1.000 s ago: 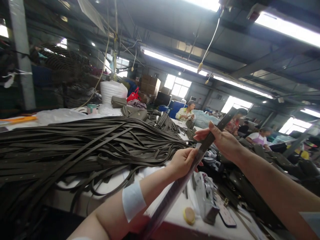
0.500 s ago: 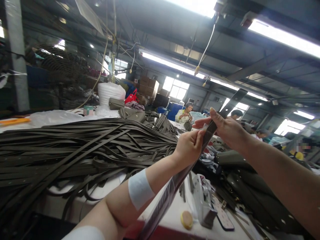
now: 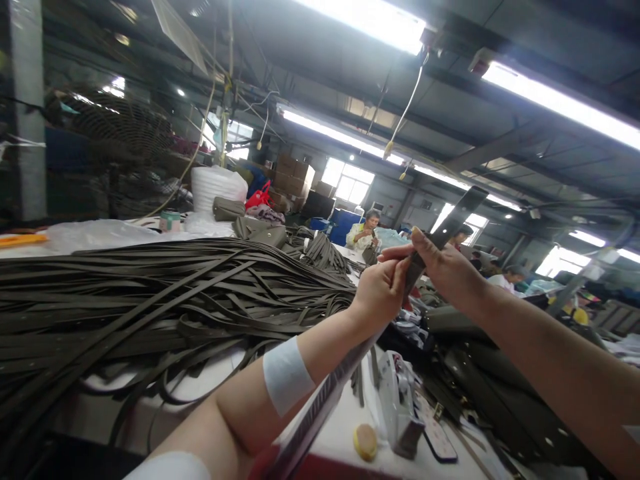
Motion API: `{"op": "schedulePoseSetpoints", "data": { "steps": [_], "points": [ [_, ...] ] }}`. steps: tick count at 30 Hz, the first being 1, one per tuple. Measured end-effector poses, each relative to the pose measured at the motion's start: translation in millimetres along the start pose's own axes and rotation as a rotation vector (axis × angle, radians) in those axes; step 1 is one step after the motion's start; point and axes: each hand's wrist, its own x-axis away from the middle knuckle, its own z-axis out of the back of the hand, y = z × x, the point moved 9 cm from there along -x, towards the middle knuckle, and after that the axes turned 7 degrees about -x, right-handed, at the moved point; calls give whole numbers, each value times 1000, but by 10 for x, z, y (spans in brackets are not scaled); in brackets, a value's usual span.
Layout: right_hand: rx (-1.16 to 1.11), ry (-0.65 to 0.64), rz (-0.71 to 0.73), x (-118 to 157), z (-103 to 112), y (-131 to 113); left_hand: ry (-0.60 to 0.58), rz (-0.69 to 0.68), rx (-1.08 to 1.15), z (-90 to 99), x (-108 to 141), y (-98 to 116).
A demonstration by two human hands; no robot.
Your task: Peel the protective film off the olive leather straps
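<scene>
A long dark olive strap (image 3: 453, 223) with small holes or studs near its tip slants up between my hands. My left hand (image 3: 381, 290) is closed around it, fingers curled in. Just above, my right hand (image 3: 440, 257) pinches the strap with the thumb on its near face and fingers behind. Below my left hand the strap runs down toward the bottom of the view, partly wrapped in what looks like clear film. To the left, a large heap of similar straps (image 3: 200, 287) spreads over the table and is close to my left forearm.
A grey tape dispenser (image 3: 400, 407), a phone (image 3: 437, 433) and a round yellow roll (image 3: 365, 442) lie on the white table (image 3: 337, 433). Dark olive bags (image 3: 500, 380) are piled at right. A co-worker (image 3: 365, 232) sits across the room. A fan (image 3: 115, 140) stands at left.
The view has shifted slightly. My right hand sits a little lower along the strap and nearer my left hand, which keeps its hold.
</scene>
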Motion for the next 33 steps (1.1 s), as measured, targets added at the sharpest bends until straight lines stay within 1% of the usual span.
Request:
{"op": "schedulePoseSetpoints", "data": {
  "steps": [2,4,7,9,13,16,18,20,22,25,27,29,31,33],
  "points": [
    [-49,37,26,-16,102,-63,0,11,-22,20,54,-19],
    [-129,152,99,-47,321,-157,-18,50,-57,8,139,-89],
    [-190,343,229,-81,666,-269,-90,116,-95,-81,275,-212],
    [-166,376,268,-111,741,-283,-115,138,-95,-115,330,-258],
    [-72,338,284,-102,628,-250,-89,151,-81,-73,331,-286],
    [71,355,317,-11,567,-324,-83,164,-66,-45,314,-305],
    [190,374,294,19,584,-364,-91,166,-56,-52,317,-312],
    [246,355,235,-6,620,-343,-100,164,-38,-69,324,-314],
    [151,285,199,-60,627,-268,-91,168,-12,-62,321,-315],
    [-119,196,241,-87,564,-128,-35,161,15,22,285,-305],
    [-201,157,245,-59,451,12,-12,152,7,81,262,-294],
    [-226,125,196,-21,308,176,-27,153,-3,96,256,-296],
    [-276,134,165,8,229,275,-55,165,-1,79,273,-315],
    [-316,211,194,17,279,262,-77,182,-4,54,303,-350]
  ]
}}
